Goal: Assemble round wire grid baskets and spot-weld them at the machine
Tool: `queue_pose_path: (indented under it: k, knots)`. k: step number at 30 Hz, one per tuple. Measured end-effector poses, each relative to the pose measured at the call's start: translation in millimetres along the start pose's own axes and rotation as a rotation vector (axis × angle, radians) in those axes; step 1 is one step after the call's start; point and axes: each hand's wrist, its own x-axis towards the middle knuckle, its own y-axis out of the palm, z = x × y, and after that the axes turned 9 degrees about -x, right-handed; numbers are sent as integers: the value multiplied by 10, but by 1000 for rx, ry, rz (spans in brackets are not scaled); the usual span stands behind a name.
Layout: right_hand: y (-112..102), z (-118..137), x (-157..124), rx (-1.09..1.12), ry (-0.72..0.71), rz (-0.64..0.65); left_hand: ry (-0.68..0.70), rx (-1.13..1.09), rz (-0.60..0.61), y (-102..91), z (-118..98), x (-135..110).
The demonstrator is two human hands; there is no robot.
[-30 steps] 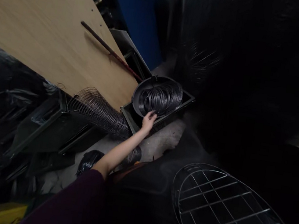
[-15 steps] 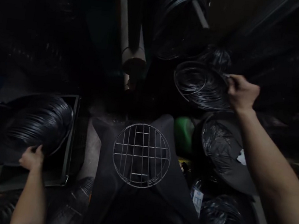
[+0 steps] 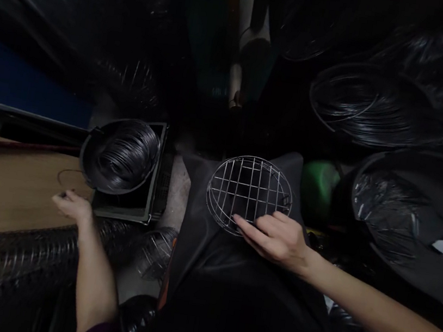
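Note:
A round wire grid (image 3: 248,192) lies on dark cloth (image 3: 209,252) in front of me. My right hand (image 3: 277,238) rests on the grid's near rim with its fingers stretched flat, the index finger pointing left along the edge. My left hand (image 3: 72,205) hovers over a wooden board (image 3: 3,196), its fingers pinched on a thin single wire ring (image 3: 66,177). Just beyond that hand, a black basin (image 3: 90,164) full of coiled wire rings (image 3: 128,155) sits in a dark crate (image 3: 150,205).
A long spring-like stack of wire rings (image 3: 6,257) lies at the lower left. A large wire coil (image 3: 378,108) sits at the upper right above a black tub (image 3: 410,170) lined with plastic. A green object (image 3: 317,185) and a pole (image 3: 241,53) stand behind the grid.
My right hand has let go of the wire coil at the upper right and come down onto the grid. My left hand has left the basin, now holding a ring over the board.

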Motion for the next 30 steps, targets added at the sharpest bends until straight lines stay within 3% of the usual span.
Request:
queue_pose_path:
  k: [4, 7, 10, 13, 15, 18, 21, 24, 30]
  knots:
    - [119, 241, -240, 16, 77, 139, 48, 71, -284, -342, -146, -250]
    - [104, 358, -334, 13, 100, 198, 91, -180, -256, -323, -341, -373]
    - [-9, 375, -354, 56, 109, 168, 55, -495, 12, 35, -556, -540]
    - [-147, 226, -343, 86, 238, 75, 30, -549, 298, 644, -797, -867]
    - [-182, 48, -344, 117, 513, 42, 48, -572, 537, 1093, -1003, -1141]
    - [-75, -234, -434, 255, 1044, 18, 185, -570, 1135, 1669, -1349, -1483]
    - [168, -414, -673, 416, 1307, 80, 296, -490, 1480, 1996, -1582, -1632]
    - [381, -440, -957, 442, 1359, 162, 311, -465, 1606, 2086, -1605, -1622]
    - [487, -381, -1176, 400, 1395, 186, 378, -387, 1649, 2121, -1514, -1553]
